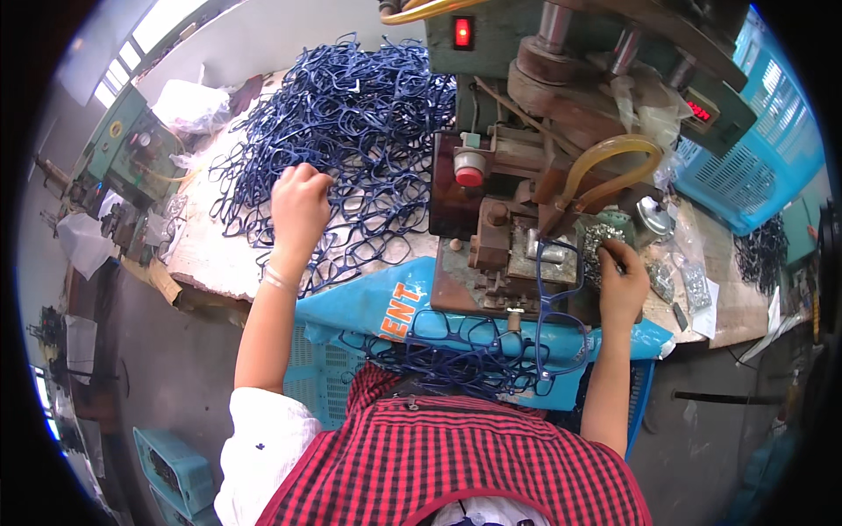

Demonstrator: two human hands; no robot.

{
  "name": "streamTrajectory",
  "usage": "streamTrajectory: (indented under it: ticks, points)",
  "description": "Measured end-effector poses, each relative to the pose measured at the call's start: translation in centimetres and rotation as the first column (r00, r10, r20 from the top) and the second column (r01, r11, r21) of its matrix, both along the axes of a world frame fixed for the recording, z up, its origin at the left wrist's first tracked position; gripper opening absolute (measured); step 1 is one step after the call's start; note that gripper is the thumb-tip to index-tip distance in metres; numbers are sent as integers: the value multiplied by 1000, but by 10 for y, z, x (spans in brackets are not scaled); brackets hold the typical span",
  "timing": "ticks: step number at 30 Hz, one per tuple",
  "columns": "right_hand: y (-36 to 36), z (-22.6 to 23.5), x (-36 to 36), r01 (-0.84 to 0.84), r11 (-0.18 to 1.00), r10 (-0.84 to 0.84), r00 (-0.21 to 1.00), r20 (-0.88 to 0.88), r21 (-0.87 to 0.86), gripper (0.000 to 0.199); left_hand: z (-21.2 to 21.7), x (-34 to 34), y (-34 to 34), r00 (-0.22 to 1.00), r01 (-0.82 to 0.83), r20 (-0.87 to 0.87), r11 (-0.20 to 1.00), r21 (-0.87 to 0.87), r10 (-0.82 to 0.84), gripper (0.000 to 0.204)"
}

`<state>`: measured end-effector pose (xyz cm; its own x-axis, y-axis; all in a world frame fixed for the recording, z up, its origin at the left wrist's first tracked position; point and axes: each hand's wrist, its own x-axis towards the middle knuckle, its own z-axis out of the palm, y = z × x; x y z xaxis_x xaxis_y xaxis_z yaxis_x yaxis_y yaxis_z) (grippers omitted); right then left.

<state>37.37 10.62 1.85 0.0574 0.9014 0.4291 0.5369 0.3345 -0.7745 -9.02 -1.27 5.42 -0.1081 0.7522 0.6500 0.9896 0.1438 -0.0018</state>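
My left hand (301,206) is closed over the near side of a big heap of dark blue eyeglass frames (351,114); what its fingers grip, if anything, is hidden. At the press, my right hand (624,285) has its fingers curled together at the edge of a pile of small shiny metal parts (601,238). Whatever sits between those fingertips is too small to name. One blue eyeglass frame (545,314) hangs at the press fixture (526,254), one rim up by the metal block and the other lower down. More frames (456,364) lie in front of me below the press.
The green press (500,79) stands ahead, with a red button (469,170) and a yellow hose (610,158). A blue plastic sheet (368,302) covers the table edge. Blue crates (745,149) stand at right. Bags of small parts (693,285) lie beyond my right hand.
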Motion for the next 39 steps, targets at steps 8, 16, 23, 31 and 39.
streamTrajectory:
  ticks: [8,16,23,31,39]
  points:
    - [-39,8,38,15,993,-36,982,-184,-113,13,-76,-42,21,979,-201,-44,977,-66,198,9]
    - [-26,94,-40,-423,887,359,883,-302,-184,41,-33,10,24,597,-128,802,990,55,32,25]
    - [-28,80,-60,-496,854,361,781,-509,-155,58,13,115,4,-95,176,786,767,617,-610,29]
    - [-48,91,-81,-540,839,368,660,-655,-72,65,103,184,27,363,431,508,624,652,-781,19]
    - [-28,24,19,106,990,-136,855,500,88,28,104,210,-32,-417,780,907,535,324,59,36]
